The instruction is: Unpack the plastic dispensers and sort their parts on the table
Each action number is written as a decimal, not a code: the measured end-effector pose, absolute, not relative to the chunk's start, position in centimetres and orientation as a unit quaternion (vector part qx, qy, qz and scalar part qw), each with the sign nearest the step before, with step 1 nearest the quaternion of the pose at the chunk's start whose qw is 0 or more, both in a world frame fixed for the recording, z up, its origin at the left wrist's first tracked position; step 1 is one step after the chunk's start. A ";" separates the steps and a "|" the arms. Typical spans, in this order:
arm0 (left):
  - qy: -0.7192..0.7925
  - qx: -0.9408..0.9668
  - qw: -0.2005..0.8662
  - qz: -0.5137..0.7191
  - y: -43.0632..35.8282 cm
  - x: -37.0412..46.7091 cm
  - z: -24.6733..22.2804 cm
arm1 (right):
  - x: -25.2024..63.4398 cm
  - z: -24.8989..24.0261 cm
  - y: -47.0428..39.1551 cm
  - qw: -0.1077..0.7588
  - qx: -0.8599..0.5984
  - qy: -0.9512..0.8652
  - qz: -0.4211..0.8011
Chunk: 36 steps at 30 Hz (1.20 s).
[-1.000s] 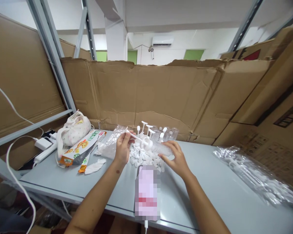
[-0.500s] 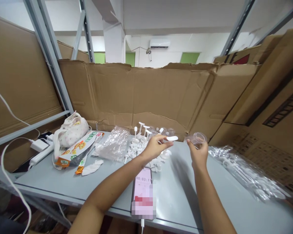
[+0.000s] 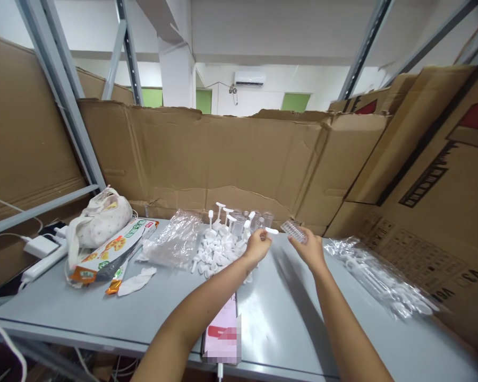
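My left hand (image 3: 258, 246) is closed around a white plastic piece (image 3: 272, 231) with a flat rounded end; the rest of it is hidden by my fingers. Just to the right, my right hand (image 3: 310, 250) grips a clear ribbed plastic cylinder (image 3: 293, 231), tilted and apart from the white piece. Under and left of my left hand lies a heap of small white plastic parts (image 3: 219, 252). Several white T-topped parts (image 3: 228, 212) stand up at the back of it, beside clear plastic cups (image 3: 267, 218).
A clear bag of white parts (image 3: 382, 276) lies right. To the left are a crumpled clear bag (image 3: 175, 239), food box (image 3: 115, 246), fabric pouch (image 3: 103, 215) and white power strip (image 3: 43, 262). A cabled phone (image 3: 222, 334) lies at the front edge. Cardboard (image 3: 231, 154) walls the back.
The clear cylinder has turned in my right hand, so its ribbed side now shows, and it is closer to the white piece. The whole view has shifted slightly.
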<state>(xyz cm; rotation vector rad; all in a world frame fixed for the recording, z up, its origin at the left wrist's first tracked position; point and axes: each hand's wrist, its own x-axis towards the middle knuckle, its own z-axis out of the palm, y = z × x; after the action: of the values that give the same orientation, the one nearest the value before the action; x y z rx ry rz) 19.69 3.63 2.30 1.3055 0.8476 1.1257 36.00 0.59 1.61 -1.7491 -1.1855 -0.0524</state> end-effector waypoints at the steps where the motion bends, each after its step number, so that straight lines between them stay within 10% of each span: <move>1: 0.363 0.553 0.576 0.481 3.6 19.8 2.2 | 36.3 1.7 0.7 0.467 -0.733 -0.494 -0.027; 9: 0.348 0.535 0.598 0.485 2.9 19.2 2.0 | 36.3 2.4 2.5 0.329 -0.826 -0.456 -0.027; 36: 0.325 0.583 0.525 0.528 -1.6 5.9 1.2 | 38.1 0.0 6.8 0.399 -0.786 -0.472 -0.035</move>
<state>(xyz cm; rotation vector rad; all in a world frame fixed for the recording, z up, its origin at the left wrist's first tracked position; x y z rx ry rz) 5.90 -1.55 1.18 1.3958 0.7787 1.2629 38.14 6.75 -0.04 -1.9884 -1.1950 -0.0876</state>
